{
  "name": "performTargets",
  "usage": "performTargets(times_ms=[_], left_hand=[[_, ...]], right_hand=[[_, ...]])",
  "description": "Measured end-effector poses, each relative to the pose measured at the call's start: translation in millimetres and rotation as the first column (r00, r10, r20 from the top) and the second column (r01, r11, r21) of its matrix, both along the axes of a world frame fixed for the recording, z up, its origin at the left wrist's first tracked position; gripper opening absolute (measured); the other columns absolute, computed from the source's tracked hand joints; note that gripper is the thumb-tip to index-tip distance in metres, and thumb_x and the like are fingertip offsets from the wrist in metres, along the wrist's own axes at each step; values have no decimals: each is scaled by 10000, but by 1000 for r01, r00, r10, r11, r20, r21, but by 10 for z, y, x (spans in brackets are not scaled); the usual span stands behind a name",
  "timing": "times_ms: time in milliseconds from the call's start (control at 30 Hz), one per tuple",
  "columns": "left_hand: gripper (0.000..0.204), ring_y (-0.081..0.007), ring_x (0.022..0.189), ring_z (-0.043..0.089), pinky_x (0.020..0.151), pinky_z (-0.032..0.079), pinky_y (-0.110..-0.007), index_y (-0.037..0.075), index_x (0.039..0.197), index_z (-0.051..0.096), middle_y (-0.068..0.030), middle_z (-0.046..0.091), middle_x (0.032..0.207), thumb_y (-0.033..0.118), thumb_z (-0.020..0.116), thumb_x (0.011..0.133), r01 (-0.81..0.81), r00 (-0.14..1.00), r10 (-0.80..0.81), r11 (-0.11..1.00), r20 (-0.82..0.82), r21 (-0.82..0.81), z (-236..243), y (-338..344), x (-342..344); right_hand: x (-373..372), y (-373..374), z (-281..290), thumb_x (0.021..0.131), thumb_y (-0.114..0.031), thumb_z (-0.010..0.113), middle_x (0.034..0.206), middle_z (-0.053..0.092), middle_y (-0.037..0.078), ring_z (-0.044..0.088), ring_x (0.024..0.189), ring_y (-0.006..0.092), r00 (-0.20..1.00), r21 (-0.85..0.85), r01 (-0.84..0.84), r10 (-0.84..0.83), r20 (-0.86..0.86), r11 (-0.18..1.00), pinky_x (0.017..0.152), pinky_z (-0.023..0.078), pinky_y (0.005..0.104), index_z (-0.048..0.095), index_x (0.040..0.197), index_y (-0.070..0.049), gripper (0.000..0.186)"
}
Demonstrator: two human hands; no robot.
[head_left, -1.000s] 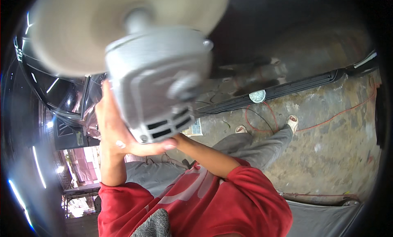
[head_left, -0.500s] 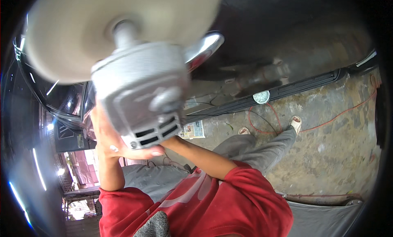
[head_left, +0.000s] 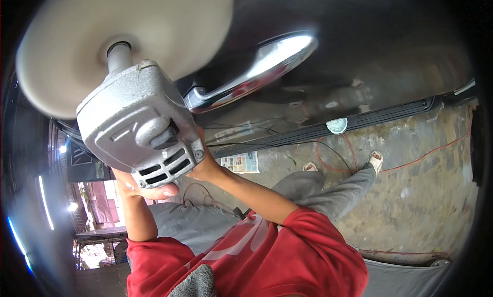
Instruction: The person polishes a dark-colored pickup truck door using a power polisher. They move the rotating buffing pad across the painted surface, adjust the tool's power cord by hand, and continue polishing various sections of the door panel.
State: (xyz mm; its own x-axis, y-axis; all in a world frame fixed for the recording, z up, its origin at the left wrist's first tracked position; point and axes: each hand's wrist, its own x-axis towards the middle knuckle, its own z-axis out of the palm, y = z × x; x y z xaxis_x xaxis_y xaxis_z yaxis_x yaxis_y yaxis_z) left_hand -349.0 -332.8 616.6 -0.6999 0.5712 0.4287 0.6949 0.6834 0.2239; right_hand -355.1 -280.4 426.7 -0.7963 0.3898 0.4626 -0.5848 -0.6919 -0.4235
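My left hand [head_left: 129,184] holds the near end of the silver polisher [head_left: 128,112]; my right hand [head_left: 204,166] is partly behind it, so I can't tell its grip. The round pad [head_left: 172,32] sits up ahead. The long, shiny door handle [head_left: 257,76] slants up just to the right, nearer my right hand.

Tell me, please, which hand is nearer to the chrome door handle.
Right. The right hand, partly hidden behind the rotary polisher, appears below the left end of the chrome door handle; the left hand is farther down and left, at the polisher's vented end.
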Motion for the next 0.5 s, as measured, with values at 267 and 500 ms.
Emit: performTargets(times_ms=[267,500], left_hand=[[992,-224,1010,558,863,465,-340,-66,1252,372,-156,526,1145,587,754,610,-33,999,33,999,8,25,-57,-275,57],[982,-223,1009,558,863,464,-341,-62,1249,378,-152,530,1142,595,743,616,-45,999,45,998,14,41,-84,-351,50]], right_hand=[[15,-368,-121,602,-38,824,1241,475,141,485,1166,236,1000,102,5,-7,24,995,1000,372,344,123,1404,-56,1065],[63,-614,-168,620,-37,814,1244,471,145,484,1167,242,982,-52,-189,187,-30,981,991,380,339,151,1404,-53,1027]])
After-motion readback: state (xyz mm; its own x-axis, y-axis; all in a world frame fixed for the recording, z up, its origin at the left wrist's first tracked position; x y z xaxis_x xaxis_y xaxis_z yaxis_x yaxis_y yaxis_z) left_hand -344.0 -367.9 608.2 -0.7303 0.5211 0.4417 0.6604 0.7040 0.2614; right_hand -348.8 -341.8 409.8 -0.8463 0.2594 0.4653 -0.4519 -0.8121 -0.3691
